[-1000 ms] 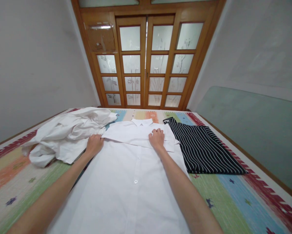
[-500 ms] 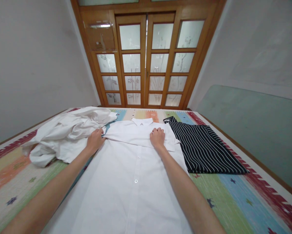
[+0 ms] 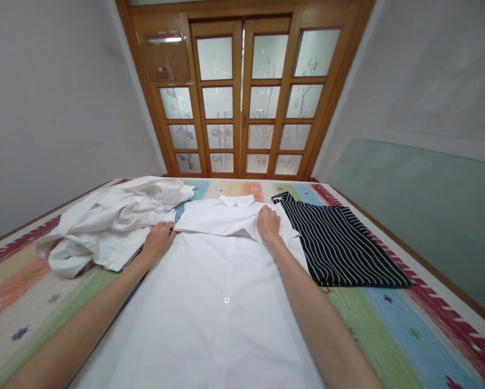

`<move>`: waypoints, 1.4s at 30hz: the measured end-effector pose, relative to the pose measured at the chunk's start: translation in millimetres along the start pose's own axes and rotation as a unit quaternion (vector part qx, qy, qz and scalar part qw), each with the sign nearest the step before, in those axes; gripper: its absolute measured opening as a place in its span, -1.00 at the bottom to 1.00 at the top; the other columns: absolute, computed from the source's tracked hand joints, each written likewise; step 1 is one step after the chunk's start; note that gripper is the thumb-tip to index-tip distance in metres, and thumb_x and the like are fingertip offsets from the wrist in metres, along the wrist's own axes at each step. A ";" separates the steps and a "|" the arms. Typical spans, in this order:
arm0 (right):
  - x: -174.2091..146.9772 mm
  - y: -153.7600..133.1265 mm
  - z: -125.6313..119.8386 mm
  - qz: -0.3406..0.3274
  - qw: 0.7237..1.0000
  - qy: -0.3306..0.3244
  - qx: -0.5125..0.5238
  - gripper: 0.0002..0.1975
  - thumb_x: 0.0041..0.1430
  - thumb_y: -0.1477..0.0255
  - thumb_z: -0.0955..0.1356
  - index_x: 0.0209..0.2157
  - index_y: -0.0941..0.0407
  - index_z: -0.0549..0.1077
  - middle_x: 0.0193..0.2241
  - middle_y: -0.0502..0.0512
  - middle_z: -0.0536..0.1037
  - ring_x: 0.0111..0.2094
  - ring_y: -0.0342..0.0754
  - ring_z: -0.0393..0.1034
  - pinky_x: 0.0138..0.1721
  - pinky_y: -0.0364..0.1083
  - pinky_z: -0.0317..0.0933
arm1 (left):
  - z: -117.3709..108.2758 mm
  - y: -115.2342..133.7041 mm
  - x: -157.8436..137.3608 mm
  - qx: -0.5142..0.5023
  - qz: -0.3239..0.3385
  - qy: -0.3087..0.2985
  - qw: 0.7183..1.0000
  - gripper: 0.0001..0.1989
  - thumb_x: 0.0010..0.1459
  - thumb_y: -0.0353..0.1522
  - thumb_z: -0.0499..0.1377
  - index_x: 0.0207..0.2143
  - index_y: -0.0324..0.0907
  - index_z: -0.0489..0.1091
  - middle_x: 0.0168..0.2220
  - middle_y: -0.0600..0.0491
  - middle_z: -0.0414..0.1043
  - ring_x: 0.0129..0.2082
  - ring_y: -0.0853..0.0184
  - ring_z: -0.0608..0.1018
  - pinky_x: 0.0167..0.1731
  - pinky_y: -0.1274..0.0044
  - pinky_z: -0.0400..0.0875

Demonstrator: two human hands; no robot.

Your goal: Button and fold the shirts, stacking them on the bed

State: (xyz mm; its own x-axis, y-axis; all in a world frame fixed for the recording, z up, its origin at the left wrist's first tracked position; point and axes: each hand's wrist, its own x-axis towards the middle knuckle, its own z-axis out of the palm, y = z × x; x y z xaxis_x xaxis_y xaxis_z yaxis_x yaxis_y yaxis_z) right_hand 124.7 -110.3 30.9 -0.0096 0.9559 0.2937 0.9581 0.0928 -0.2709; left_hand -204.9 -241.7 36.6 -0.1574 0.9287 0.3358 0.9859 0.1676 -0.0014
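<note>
A white button-up shirt [image 3: 193, 302] lies spread front up, its collar at the far end and its hem running out of view below. A sleeve is folded flat across its upper part. My right hand [image 3: 268, 222] is closed on the sleeve cloth near the right shoulder, and the fabric lifts in a small crease beside it. At the shirt's left edge, my left hand [image 3: 158, 241] has its fingers bent over the cloth where the fold begins. The fingertips there are partly hidden.
To the left lies a crumpled heap of white cloth [image 3: 108, 224]. A folded black-and-white striped garment [image 3: 343, 246] is at the right, touching the shirt's side. Beneath everything is a colourful patterned bedspread [image 3: 392, 319]. Wood-framed glass doors [image 3: 242, 124] stand beyond, with walls on both sides.
My right hand has moved slightly right along the sleeve, raising a crease. My left hand has shifted slightly down along the shirt's edge.
</note>
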 end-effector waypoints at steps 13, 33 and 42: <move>1.1 10.4 -2.4 -0.023 1.000 -0.002 -0.003 -0.70 0.32 0.59 0.15 -0.08 0.16 0.44 -0.09 0.26 0.49 -0.05 0.08 0.32 -0.15 -0.04 0.08 | 3.4 -3.4 0.5 -0.031 -0.002 0.004 1.000 -0.77 0.19 -0.39 -0.03 -0.19 -0.18 0.39 -0.16 -0.13 0.50 -0.13 0.17 0.52 -0.10 0.38 0.40; 5.3 24.6 0.2 0.041 0.998 0.037 0.025 -0.72 0.31 0.53 0.18 -0.14 0.19 0.50 -0.16 0.26 0.55 -0.11 0.07 0.39 -0.17 -0.05 0.11 | 2.9 -8.6 6.6 -0.041 -0.024 0.001 0.999 -0.78 0.11 -0.39 0.00 -0.29 -0.19 0.43 -0.22 -0.15 0.50 -0.15 0.13 0.53 -0.09 0.39 0.40; 2.2 19.3 -1.4 0.026 0.999 0.032 -0.012 -0.71 0.31 0.44 0.20 -0.14 0.21 0.52 -0.13 0.30 0.54 -0.07 0.13 0.36 -0.13 -0.01 0.12 | -12.7 6.4 55.8 -0.075 -0.104 -0.088 0.988 -0.51 0.26 -0.17 -0.14 -0.38 -0.22 0.50 -0.25 -0.22 0.58 -0.13 0.06 0.58 -0.12 0.39 0.40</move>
State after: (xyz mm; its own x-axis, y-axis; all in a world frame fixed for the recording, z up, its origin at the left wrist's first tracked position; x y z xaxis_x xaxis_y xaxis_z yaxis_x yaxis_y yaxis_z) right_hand 143.6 -106.7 27.6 0.0580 0.9392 0.3384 0.9632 0.0364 -0.2662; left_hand -206.7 -193.0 67.3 -0.3526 0.9246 0.1443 0.9263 0.3230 0.1938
